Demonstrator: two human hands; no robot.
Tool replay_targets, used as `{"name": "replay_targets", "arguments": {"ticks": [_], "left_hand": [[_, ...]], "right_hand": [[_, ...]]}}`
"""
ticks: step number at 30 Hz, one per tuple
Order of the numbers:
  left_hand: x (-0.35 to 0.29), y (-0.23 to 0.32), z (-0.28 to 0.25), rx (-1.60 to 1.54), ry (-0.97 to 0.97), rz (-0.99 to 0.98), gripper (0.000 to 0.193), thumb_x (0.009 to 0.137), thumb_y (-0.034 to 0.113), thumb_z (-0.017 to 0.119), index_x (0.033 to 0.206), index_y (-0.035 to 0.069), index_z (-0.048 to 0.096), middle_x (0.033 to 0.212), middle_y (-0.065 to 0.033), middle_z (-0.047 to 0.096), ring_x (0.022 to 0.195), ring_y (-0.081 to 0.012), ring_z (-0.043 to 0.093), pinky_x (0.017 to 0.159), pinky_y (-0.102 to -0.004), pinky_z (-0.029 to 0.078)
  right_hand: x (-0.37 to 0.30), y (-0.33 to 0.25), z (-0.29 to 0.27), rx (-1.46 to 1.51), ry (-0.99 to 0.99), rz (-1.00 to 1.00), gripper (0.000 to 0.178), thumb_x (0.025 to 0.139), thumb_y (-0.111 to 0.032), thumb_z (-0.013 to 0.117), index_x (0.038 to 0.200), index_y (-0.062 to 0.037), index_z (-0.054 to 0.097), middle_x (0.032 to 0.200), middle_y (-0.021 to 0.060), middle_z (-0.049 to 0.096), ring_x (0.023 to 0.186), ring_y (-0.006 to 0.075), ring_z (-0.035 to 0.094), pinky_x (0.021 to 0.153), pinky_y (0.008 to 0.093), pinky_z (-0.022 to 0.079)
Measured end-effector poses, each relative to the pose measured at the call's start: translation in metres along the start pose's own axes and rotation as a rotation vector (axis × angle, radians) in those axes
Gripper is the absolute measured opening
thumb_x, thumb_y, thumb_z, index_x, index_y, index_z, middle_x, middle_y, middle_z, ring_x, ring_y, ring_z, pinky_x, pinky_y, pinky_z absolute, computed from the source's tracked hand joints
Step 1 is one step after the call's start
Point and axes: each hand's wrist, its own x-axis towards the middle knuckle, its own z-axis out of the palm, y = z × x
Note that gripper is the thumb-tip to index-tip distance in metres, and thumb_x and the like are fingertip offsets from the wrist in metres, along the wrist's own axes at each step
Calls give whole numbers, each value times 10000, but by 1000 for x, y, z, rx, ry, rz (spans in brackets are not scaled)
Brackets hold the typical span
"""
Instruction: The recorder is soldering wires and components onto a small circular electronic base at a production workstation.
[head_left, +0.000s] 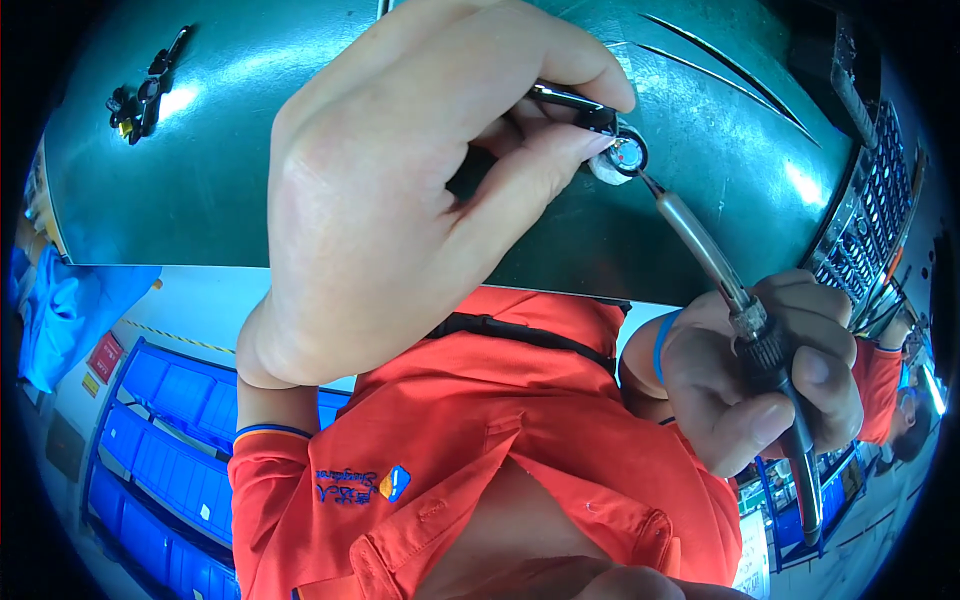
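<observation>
Left hand (400,170): grip pinched, thumb against forefinger, on a glossy black part (572,98). At its end, at the far centre of the tabletop (160,215), sits a round component (628,156) with a dark ring rim and pale blue-grey face, over a white pad (606,172). Right hand (728,398): grip closed around a soldering iron (738,300) with a smooth metal barrel, knurled collar and dark handle. The iron's tapered tip meets or nearly meets the ring rim; contact cannot be confirmed.

The tabletop is dark green and reflective. Small black parts (150,88) lie far left; a dark slotted panel (868,225) stands at the right edge. Near left: blue bins (165,450) on a rack and a blue cloth (65,310).

Markings: dark embroidered lettering beside a multicoloured emblem (395,483) on the red shirt (500,390); a red label (104,356) at left, too small to read.
</observation>
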Motion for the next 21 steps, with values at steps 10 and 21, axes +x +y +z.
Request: {"name": "replay_targets", "arguments": {"ticks": [10,21], "left_hand": [[-2,17,6,31,12,-243,228,847,-143,694,1063,-74,673,1024,-96,640,904,-158,630,732,-221,493],[1,18,6,5,-89,20,222,818,-88,709,1012,19,715,929,-82,638,710,-139,597,596,-259,492]], "right_hand": [[-3,-3,-22,-129,37,-3,287,999,-253,492,1108,9,534,679,131,557,550,168,474,501,308,377],[43,37,-112,-805,-11,393,324,930,44,674,1238,-12,588,912,98,672,841,133,651,780,254,509]]}}
